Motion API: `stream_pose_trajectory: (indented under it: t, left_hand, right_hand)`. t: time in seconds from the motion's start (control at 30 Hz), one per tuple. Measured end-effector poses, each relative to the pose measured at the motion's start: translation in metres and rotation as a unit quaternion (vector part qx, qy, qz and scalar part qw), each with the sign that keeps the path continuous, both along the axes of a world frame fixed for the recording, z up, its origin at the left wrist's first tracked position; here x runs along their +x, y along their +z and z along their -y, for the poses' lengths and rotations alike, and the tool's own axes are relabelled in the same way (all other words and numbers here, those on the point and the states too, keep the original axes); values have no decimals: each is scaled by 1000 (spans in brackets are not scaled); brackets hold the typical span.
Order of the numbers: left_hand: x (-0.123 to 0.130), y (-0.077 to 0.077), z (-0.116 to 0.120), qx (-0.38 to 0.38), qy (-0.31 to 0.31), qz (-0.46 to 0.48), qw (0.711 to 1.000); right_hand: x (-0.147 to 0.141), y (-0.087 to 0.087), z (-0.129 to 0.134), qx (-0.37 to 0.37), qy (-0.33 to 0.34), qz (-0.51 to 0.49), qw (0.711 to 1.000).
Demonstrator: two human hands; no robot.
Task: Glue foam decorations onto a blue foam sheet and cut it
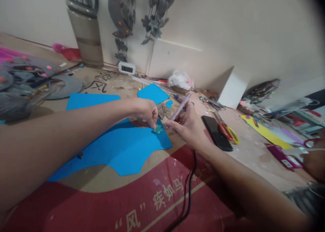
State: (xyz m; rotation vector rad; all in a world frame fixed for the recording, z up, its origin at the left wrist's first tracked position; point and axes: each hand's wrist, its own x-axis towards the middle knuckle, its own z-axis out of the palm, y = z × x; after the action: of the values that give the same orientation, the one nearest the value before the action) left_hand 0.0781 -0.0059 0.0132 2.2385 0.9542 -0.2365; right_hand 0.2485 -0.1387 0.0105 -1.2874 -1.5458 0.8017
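My left hand [148,112] reaches in from the left, its fingers pinched at the edge of a small green flower shape [157,129]. That flower lies near the right end of a large blue sheet [122,147] with curved cutouts along its lower edge. Just to the right, my right hand [186,123] is wrapped round a slim pale purple pen-like tool [181,107], held at a slant with its lower end near the flower. Behind the hands are a smaller blue piece [153,93] and a little blue scrap [169,104].
A black phone [217,133] lies beside orange and yellow scissors [230,132] on the right. A black cable [190,191] runs down the red-printed cardboard [162,205]. At the back stand a large bottle [87,36] and a white clock [127,68]. A person's hand [315,157] shows far right.
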Motion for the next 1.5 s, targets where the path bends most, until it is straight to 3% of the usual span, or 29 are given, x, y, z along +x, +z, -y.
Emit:
stream_pose_trajectory:
  t: [0.3, 0.53, 0.7, 1.03, 1.37, 1.5]
  left_hand:
    - [1, -1, 2, -9, 9, 14, 1000]
    - [1, 3, 4, 7, 3, 1, 1000]
    - [-1, 6, 7, -36, 30, -2, 999]
    - [0, 7, 6, 22, 19, -3, 1000]
    - [-2, -2, 0, -4, 9, 6, 1000]
    - [-1, 1, 1, -3, 5, -2, 1000]
  right_hand:
    - [4, 23, 7, -42, 26, -31, 998]
    - [6, 36, 6, -72, 45, -179, 980]
    - [11, 36, 0, -103, 46, -236, 965]
    - [17, 34, -3, -100, -29, -184, 977]
    - [22, 26, -6, -54, -18, -125, 991]
    - [21, 24, -6, -53, -12, -109, 993]
